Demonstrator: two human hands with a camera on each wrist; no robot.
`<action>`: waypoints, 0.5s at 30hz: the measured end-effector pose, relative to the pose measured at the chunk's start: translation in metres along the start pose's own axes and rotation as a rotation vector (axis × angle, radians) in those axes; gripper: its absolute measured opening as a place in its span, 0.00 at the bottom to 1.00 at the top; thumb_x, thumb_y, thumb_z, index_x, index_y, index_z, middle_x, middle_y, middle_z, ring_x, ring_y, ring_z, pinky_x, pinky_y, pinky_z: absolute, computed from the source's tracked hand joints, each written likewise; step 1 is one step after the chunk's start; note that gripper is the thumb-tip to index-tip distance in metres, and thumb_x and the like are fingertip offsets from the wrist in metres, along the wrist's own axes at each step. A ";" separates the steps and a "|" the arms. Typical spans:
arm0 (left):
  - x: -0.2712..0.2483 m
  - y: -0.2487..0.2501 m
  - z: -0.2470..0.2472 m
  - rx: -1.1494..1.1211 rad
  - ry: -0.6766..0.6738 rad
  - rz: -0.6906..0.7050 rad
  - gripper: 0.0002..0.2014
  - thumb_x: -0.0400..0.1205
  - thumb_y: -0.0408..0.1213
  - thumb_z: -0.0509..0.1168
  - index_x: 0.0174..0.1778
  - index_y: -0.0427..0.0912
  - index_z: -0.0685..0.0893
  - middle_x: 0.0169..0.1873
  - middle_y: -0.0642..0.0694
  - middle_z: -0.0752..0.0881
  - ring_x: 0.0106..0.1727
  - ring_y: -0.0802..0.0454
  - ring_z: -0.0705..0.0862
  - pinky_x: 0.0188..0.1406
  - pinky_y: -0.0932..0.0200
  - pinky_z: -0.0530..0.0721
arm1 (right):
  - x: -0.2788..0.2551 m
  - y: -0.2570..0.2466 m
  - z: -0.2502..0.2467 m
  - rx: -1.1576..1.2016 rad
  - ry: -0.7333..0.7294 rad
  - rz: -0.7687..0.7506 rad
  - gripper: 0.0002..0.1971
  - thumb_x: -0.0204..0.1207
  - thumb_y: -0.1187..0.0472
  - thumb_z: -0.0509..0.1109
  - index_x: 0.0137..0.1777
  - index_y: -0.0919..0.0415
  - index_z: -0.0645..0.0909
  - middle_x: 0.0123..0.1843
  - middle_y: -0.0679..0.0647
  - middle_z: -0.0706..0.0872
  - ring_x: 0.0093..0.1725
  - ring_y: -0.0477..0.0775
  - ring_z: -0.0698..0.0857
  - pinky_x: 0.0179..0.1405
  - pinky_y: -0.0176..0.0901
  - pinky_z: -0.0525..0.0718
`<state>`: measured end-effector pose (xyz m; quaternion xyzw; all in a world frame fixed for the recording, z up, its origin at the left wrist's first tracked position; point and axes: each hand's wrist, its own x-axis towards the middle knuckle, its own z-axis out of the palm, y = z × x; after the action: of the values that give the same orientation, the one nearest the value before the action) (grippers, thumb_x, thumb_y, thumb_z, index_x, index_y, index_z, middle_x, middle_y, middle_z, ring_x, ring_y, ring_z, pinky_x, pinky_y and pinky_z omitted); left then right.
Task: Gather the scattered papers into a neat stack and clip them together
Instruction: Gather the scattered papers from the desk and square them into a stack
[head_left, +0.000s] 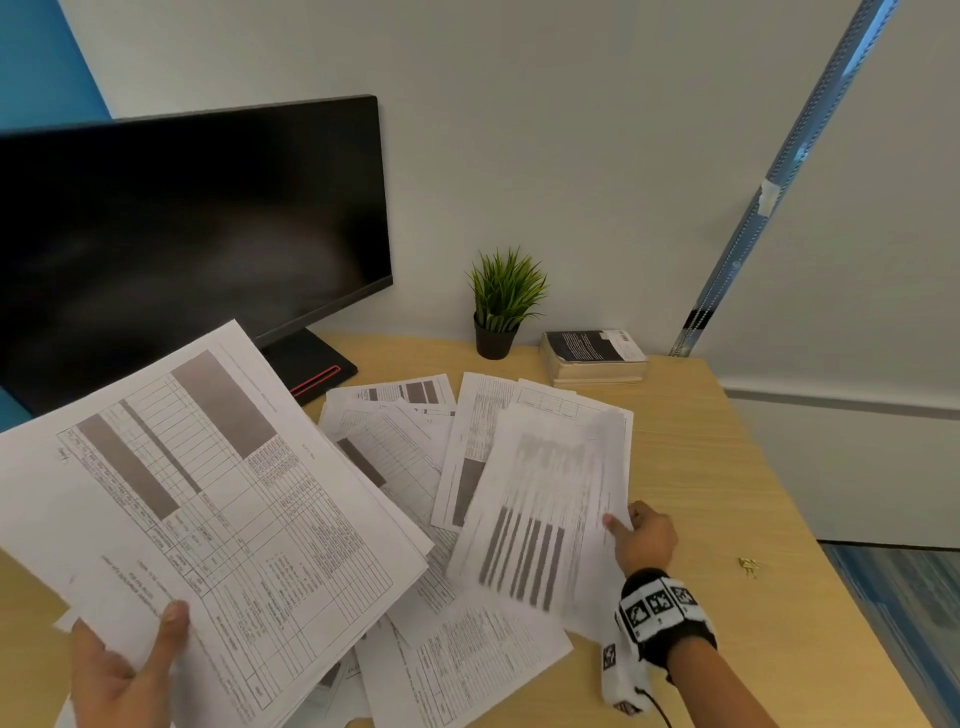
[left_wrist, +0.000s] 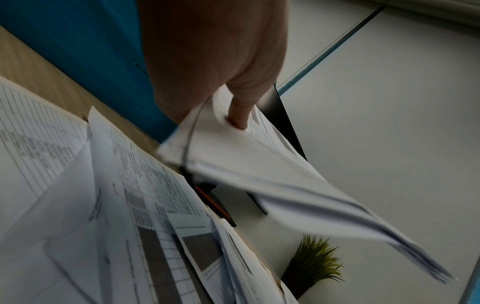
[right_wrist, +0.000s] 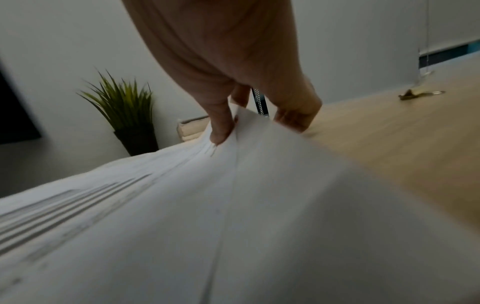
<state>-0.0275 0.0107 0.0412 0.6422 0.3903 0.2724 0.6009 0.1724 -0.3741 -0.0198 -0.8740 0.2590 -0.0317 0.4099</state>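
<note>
Gathering step: left hand (head_left: 122, 670) grips collected sheets (head_left: 208, 499); right hand (head_left: 644, 535) pinches next sheet (head_left: 545, 499) off worktop (head_left: 727, 467). Next: add to pile w/ edges aligned, then clip (head_left: 748, 565).

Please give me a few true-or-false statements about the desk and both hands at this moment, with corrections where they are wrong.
1. The left hand holds a bundle of papers above the desk. True.
2. The right hand rests empty on the desk. False: it pinches the edge of a sheet.
3. The clip is already on the papers. False: it lies alone on the desk, right of the right hand.
4. The potted plant stands between the monitor and the book. True.
</note>
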 end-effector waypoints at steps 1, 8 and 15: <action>0.002 -0.004 0.000 -0.029 0.017 0.021 0.23 0.78 0.27 0.67 0.62 0.15 0.67 0.22 0.57 0.86 0.17 0.79 0.73 0.19 0.86 0.68 | 0.007 -0.004 0.003 -0.046 0.014 0.049 0.16 0.70 0.60 0.77 0.54 0.69 0.84 0.60 0.68 0.77 0.57 0.69 0.79 0.54 0.54 0.80; 0.001 -0.002 0.004 -0.143 0.026 0.051 0.16 0.78 0.27 0.67 0.48 0.57 0.78 0.50 0.39 0.81 0.32 0.69 0.84 0.31 0.87 0.74 | 0.030 -0.032 0.014 0.129 0.071 0.137 0.19 0.66 0.76 0.76 0.56 0.71 0.76 0.57 0.75 0.83 0.51 0.69 0.85 0.45 0.51 0.83; 0.006 0.006 0.010 -0.037 -0.051 0.110 0.16 0.77 0.28 0.67 0.51 0.56 0.77 0.62 0.31 0.82 0.60 0.38 0.84 0.56 0.54 0.84 | 0.026 -0.026 -0.013 0.330 0.244 -0.030 0.08 0.74 0.71 0.70 0.51 0.75 0.85 0.51 0.72 0.88 0.47 0.67 0.86 0.54 0.52 0.83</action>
<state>-0.0152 0.0103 0.0446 0.6582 0.3338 0.2960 0.6064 0.2026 -0.3825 0.0037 -0.7885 0.2850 -0.1854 0.5125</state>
